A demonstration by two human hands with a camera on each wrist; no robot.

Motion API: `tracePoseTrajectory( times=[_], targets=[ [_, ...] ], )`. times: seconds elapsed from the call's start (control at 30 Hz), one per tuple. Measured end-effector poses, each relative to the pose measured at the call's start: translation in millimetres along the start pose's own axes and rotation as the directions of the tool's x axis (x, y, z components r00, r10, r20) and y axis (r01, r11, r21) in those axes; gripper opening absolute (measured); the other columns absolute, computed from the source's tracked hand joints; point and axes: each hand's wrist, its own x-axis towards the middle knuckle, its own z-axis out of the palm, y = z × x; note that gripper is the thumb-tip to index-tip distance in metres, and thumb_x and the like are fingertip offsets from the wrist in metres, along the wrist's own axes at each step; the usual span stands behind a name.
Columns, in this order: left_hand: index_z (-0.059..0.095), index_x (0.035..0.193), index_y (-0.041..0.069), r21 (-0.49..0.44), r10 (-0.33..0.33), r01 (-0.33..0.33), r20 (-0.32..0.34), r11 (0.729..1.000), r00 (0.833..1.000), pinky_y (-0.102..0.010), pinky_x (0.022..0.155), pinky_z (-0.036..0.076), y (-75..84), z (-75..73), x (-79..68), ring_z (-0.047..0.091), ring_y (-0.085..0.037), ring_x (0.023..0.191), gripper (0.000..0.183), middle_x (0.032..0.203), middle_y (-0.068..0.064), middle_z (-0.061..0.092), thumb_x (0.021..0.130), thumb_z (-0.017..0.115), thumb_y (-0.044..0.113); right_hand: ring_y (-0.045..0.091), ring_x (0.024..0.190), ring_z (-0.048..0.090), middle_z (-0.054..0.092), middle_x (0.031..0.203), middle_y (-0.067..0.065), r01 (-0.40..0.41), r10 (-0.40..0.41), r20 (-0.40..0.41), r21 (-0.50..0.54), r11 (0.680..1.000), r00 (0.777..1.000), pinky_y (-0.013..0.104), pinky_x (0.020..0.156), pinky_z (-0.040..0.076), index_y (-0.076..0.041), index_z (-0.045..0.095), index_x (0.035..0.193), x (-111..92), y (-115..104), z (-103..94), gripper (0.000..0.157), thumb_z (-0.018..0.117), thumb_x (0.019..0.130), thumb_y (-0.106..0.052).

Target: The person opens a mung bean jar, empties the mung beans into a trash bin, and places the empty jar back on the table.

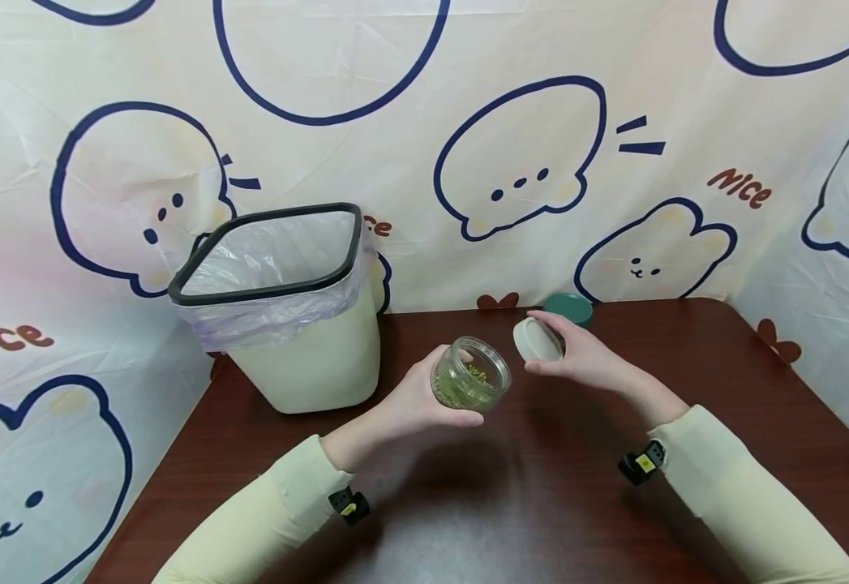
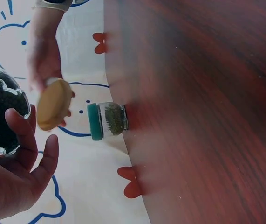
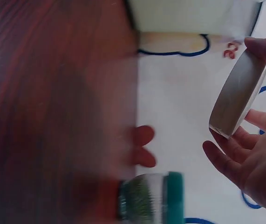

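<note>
My left hand (image 1: 422,396) grips a clear glass jar (image 1: 460,391) partly filled with small green beans. Its mouth is uncovered and tilts to the right in the head view. In the left wrist view the same jar (image 2: 2,112) looks dark at the left edge, with the fingers curled around its side. To the right of the jar, my right hand (image 1: 590,355) pinches a round, pale lid (image 1: 538,341) by its rim, held on edge. The right wrist view shows the lid (image 3: 237,91) between thumb and fingers. Both hands are above the table.
A second glass jar (image 2: 112,119) with a green lid (image 1: 568,308) stands at the back of the dark wooden table (image 1: 541,503), behind the right hand. On the left is a pale bin (image 1: 315,365) with a black rim and a plastic liner. A printed cloth (image 1: 409,162) hangs behind the table.
</note>
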Motion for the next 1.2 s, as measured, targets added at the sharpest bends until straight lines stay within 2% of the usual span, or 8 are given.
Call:
tracePoseTrajectory(
  times=[0.1, 0.3, 0.43, 0.6, 0.73, 0.83, 1.0, 1.2],
  targets=[
    [0.050, 0.125, 0.011, 0.006, -0.010, 0.010, -0.002, 1.000, 1.000, -0.034, 0.086, 0.050, -0.4, -0.6, -1.3, 0.059, -0.014, 0.102, 0.071, 0.111, 0.000, 0.062, 0.067, 0.089, 0.015, 0.037, 0.114, 0.046, 0.040, 0.141, 0.022, -0.018, 0.019, 0.012, -0.028, 0.999, 1.000, 0.055, 0.088, 0.046, -0.006, 0.030, 0.150, 3, 11, 6.3, 0.088, 0.077, 0.082, -0.036],
    [0.047, 0.130, 0.006, 0.009, -0.024, 0.024, 0.001, 1.000, 1.000, -0.035, 0.087, 0.049, -0.2, -2.4, -1.8, 0.058, -0.015, 0.104, 0.076, 0.115, -0.001, 0.061, 0.068, 0.089, 0.016, 0.036, 0.113, 0.047, 0.044, 0.136, 0.023, -0.021, 0.028, 0.072, -0.096, 0.995, 0.997, 0.052, 0.085, 0.047, -0.004, 0.034, 0.147, 8, 28, 22.4, 0.086, 0.079, 0.080, -0.034],
    [0.047, 0.132, 0.006, 0.006, -0.030, 0.030, 0.004, 1.000, 1.000, -0.035, 0.088, 0.049, -1.0, -3.1, -1.4, 0.058, -0.015, 0.105, 0.077, 0.117, 0.000, 0.060, 0.068, 0.088, 0.016, 0.033, 0.111, 0.048, 0.047, 0.132, 0.020, -0.004, 0.023, 0.120, -0.156, 0.988, 0.992, 0.050, 0.085, 0.047, -0.005, 0.039, 0.145, 10, 33, 36.1, 0.084, 0.081, 0.078, -0.033],
    [0.049, 0.128, 0.011, 0.009, -0.019, 0.019, -0.009, 1.000, 1.000, -0.035, 0.089, 0.048, -2.2, -3.0, -1.8, 0.058, -0.013, 0.105, 0.073, 0.116, 0.001, 0.060, 0.067, 0.089, 0.016, 0.031, 0.108, 0.048, 0.050, 0.127, 0.017, 0.035, 0.007, 0.159, -0.255, 0.966, 0.987, 0.047, 0.084, 0.046, -0.006, 0.044, 0.142, 14, 33, 47.6, 0.083, 0.082, 0.075, -0.033],
    [0.049, 0.127, 0.013, 0.008, -0.024, 0.024, -0.012, 1.000, 1.000, -0.036, 0.089, 0.048, -2.2, -3.4, -2.4, 0.058, -0.013, 0.105, 0.072, 0.115, 0.001, 0.061, 0.067, 0.089, 0.016, 0.028, 0.105, 0.048, 0.051, 0.126, 0.015, 0.036, 0.029, 0.194, -0.320, 0.947, 0.981, 0.045, 0.082, 0.046, -0.007, 0.044, 0.142, 14, 31, 51.6, 0.083, 0.083, 0.073, -0.033],
    [0.048, 0.129, 0.011, 0.007, -0.028, 0.028, -0.008, 1.000, 1.000, -0.036, 0.089, 0.048, -2.9, -3.9, -2.4, 0.058, -0.014, 0.106, 0.074, 0.116, 0.001, 0.061, 0.068, 0.089, 0.017, 0.028, 0.105, 0.048, 0.051, 0.126, 0.015, 0.031, 0.049, 0.218, -0.345, 0.938, 0.975, 0.045, 0.081, 0.046, -0.007, 0.045, 0.142, 15, 30, 52.9, 0.084, 0.084, 0.073, -0.034],
    [0.046, 0.132, 0.006, 0.007, -0.033, 0.033, -0.004, 0.999, 0.999, -0.037, 0.090, 0.047, -3.1, -5.1, -2.6, 0.057, -0.015, 0.107, 0.077, 0.118, 0.000, 0.060, 0.068, 0.089, 0.018, 0.028, 0.106, 0.049, 0.052, 0.125, 0.014, 0.018, 0.076, 0.245, -0.359, 0.933, 0.966, 0.047, 0.083, 0.046, -0.007, 0.045, 0.142, 17, 30, 54.6, 0.085, 0.083, 0.073, -0.040],
    [0.047, 0.131, 0.009, 0.000, -0.039, 0.039, -0.003, 0.999, 0.999, -0.036, 0.089, 0.048, -2.8, -5.7, -3.0, 0.057, -0.015, 0.107, 0.075, 0.118, 0.000, 0.059, 0.068, 0.088, 0.017, 0.028, 0.108, 0.049, 0.052, 0.126, 0.014, 0.015, 0.088, 0.261, -0.368, 0.930, 0.961, 0.048, 0.086, 0.046, -0.007, 0.046, 0.141, 17, 33, 56.3, 0.085, 0.084, 0.072, -0.040]
  ],
)
